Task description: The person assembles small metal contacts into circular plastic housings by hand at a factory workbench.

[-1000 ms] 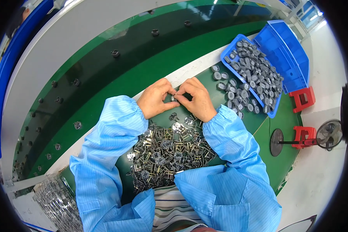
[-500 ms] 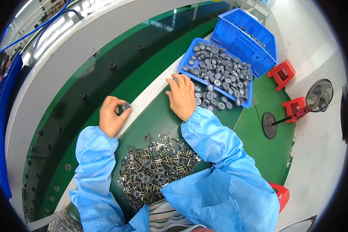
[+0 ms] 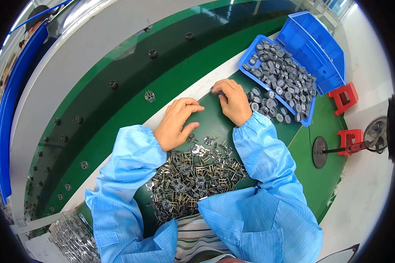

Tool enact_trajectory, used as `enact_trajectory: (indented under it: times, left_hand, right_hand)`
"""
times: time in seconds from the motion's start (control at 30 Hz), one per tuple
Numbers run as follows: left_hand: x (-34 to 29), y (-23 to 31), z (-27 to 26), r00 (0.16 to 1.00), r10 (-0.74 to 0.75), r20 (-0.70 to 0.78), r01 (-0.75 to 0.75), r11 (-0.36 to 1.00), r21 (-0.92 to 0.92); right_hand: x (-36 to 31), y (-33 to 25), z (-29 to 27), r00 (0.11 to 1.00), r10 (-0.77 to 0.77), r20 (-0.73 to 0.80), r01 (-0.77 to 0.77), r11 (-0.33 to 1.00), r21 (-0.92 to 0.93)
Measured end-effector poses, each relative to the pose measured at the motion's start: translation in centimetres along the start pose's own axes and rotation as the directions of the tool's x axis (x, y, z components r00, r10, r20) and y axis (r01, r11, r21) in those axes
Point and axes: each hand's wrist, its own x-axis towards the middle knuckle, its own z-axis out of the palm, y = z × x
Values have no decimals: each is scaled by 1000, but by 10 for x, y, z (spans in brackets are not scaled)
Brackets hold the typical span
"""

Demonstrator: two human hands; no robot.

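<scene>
Over green tabletop (image 3: 213,121), left hand (image 3: 174,125) has fingers apart; right hand (image 3: 236,104) pinches a dark part (image 3: 212,89).

The flat worktop (image 3: 211,125) is green. The light-blue cloth smock (image 3: 267,151) has fine darker pinstripes; the white cloth shirt (image 3: 195,237), grey and greenish stripes. Small plastic parts (image 3: 197,182) are black with gold and silver metal pins; rounded plastic caps (image 3: 289,82), dark grey. The rectangular plastic tray (image 3: 249,50) is bright blue.

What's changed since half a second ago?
The left hand let go of the small round dark component, now on the green belt, and moved right, toward the pile of metal-pronged black parts. The right hand stays left of the blue plastic tray.
</scene>
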Motion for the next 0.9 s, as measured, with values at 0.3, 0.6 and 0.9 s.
enact_trajectory:
  times: [0.3,0.6,0.9]
  left_hand:
    - [-4,-20,5,982,-136,-134,126,989,-81]
    - [-6,-20,6,961,-258,-97,246,962,-119]
    - [-6,-21,7,976,-198,-90,201,979,20]
  right_hand:
    - [-6,-41,11,964,-51,263,-89,864,496]
    - [-8,-39,11,983,-99,154,34,926,377]
    - [-7,-41,30,993,-36,-112,52,988,142]
